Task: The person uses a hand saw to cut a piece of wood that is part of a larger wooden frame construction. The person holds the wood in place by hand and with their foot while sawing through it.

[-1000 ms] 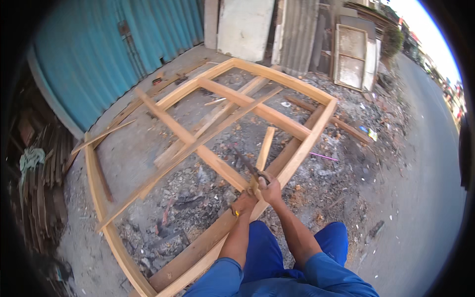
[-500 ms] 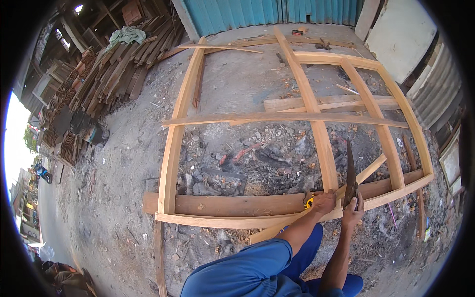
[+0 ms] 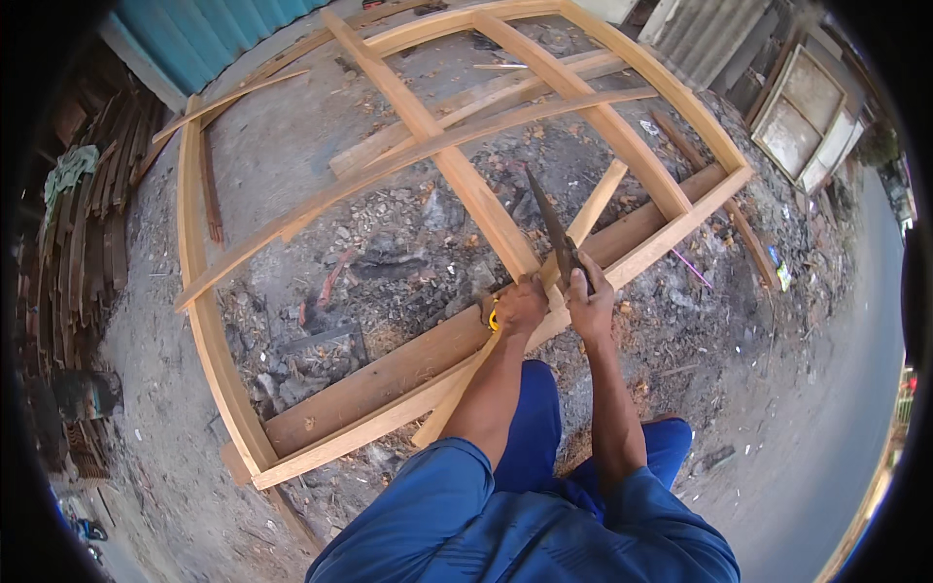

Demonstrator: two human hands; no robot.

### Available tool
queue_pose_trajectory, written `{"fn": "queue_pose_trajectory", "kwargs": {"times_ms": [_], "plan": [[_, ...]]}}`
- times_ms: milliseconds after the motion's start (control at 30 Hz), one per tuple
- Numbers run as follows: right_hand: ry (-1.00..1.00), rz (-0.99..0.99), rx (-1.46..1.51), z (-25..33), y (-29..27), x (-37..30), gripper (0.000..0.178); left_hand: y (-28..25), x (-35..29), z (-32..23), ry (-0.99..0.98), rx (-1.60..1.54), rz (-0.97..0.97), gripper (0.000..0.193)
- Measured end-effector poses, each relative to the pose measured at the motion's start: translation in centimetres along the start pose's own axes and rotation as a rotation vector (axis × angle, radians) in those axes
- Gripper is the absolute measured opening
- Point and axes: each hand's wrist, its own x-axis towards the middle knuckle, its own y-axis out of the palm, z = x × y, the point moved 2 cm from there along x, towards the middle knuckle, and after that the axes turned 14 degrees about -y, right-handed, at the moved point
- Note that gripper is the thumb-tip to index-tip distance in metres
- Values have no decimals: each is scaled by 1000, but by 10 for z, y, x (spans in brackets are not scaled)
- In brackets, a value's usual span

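My right hand [image 3: 591,301] is closed on the handle of a hand saw [image 3: 550,212]. The dark blade points up and away, over the diagonal wooden batten [image 3: 597,202]. Just left of it, my left hand [image 3: 523,303] is closed on the batten where it crosses the near rail of a large timber frame [image 3: 416,115]. That hand lies at the near end of the frame's middle beam, and its fingertips are partly hidden. A yellow tape measure [image 3: 494,317] shows beside my left hand, close to a brown plank [image 3: 384,381] under the frame.
A long thin strip [image 3: 330,194] lies across the frame. Rubble [image 3: 389,243] covers the ground inside it. Stacked old boards [image 3: 73,253] stand at the left, a blue-green metal door [image 3: 214,39] at the far left, and an old panel [image 3: 802,107] leans at the far right.
The view has swung to the right, so the frame appears turned and shifted left. Both hands keep their places at the joint, the saw still in my right hand.
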Motion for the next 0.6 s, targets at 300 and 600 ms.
{"fn": "queue_pose_trajectory", "kwargs": {"times_ms": [300, 600], "plan": [[-24, -120, -18, -2, -40, -62, 43, 10, -33, -13, -82, 27, 89, 56], [-122, -136, -89, -1, -24, -27, 42, 0, -22, -22, 39, -112, -25, 46]]}}
